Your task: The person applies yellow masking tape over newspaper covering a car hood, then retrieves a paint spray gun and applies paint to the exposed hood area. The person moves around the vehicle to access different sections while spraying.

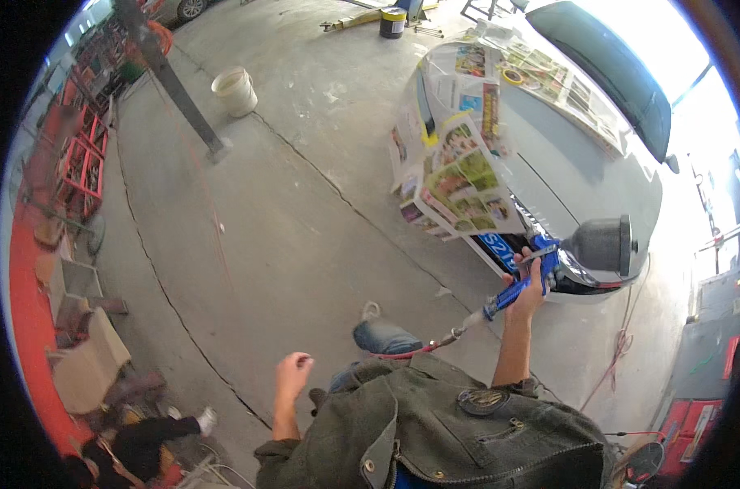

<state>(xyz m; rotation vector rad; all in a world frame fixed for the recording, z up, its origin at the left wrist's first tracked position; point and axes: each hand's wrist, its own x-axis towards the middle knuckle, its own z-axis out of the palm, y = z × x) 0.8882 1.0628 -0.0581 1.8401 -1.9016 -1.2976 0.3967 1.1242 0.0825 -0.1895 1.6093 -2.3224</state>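
Spray gun [550, 259], blue with a dark grey cup [596, 246], is clasped in the right grip [530, 292].

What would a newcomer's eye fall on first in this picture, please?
Probably the blue spray gun with its dark cup, in the person's right hand at right of centre. Just beyond it, colourful printed sheets cover part of a pale car. A whitish bucket also stands out on the grey floor, upper left.
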